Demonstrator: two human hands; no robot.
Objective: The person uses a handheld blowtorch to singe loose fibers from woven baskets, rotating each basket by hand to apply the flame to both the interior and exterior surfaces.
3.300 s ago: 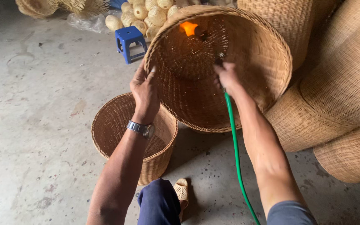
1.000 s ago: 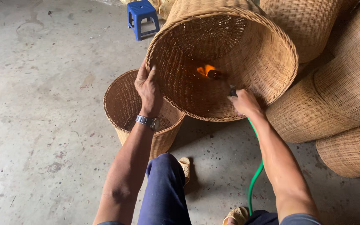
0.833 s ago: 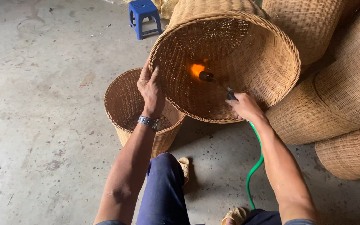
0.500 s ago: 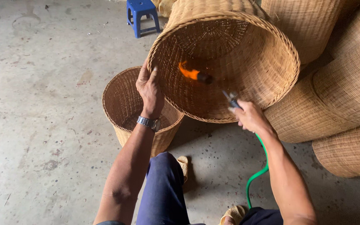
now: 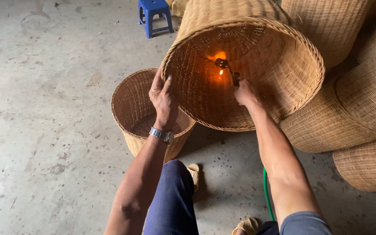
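Wicker basket lies tilted on its side, mouth toward camera, resting on a smaller basket. Left hand grips its rim, fingers curled. Right hand, closed around a torch, sits inside; flame touches the weave.

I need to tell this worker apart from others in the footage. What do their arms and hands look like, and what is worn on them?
Both forearms are bare, no gloves. The left hand has a silver metal wristwatch at the wrist. The right hand wears nothing; a grey-blue short sleeve shows at that upper arm.
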